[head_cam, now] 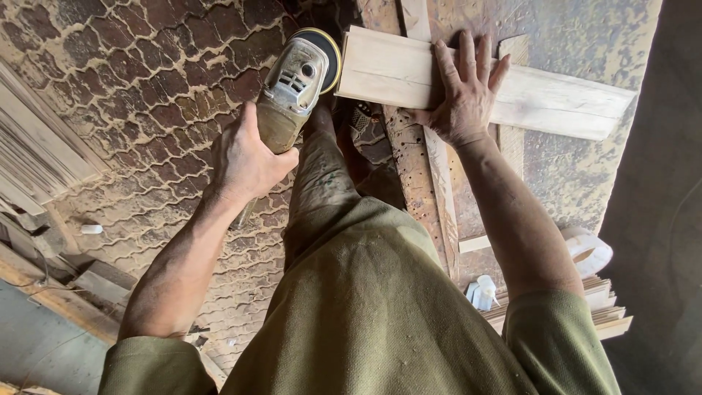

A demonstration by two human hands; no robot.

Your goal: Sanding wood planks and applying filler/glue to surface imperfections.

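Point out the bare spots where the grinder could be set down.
Free: the dusty worktop right of the right hand, below the plank; and the paving left of the left hand and grinder. Crowded: the stacked slats and tape roll bottom right, and boards far left.

Patterned brick paving fills the upper left of the frame, dusted with sawdust. Stacked slats lie at the left edge. At lower right sit a white tape roll, a small white bottle and a pile of thin boards.
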